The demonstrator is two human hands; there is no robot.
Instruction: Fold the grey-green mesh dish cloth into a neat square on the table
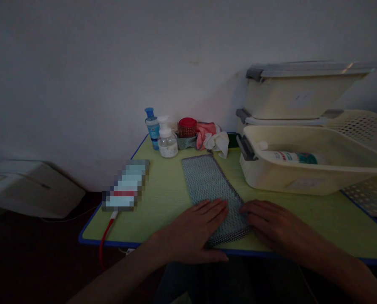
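A grey-blue woven cloth (204, 177) with a dark checked edge lies folded into a long strip on the table. My left hand (201, 230) rests flat across its lower part, fingers stretched out and palm down. At the cloth's right edge is my right hand (272, 223), its fingers loosely bent and the fingertips touching the border. I see no grip on the cloth there, though the right thumb is hidden.
The yellow-green table (163, 198) has a blue rim. A phone (127, 185) on a red cable lies left. Behind stand a blue bottle (152, 131), a clear pump bottle (168, 143), a red-lidded jar (187, 126) and crumpled cloths (218, 142). Cream bins (290, 179) stand right.
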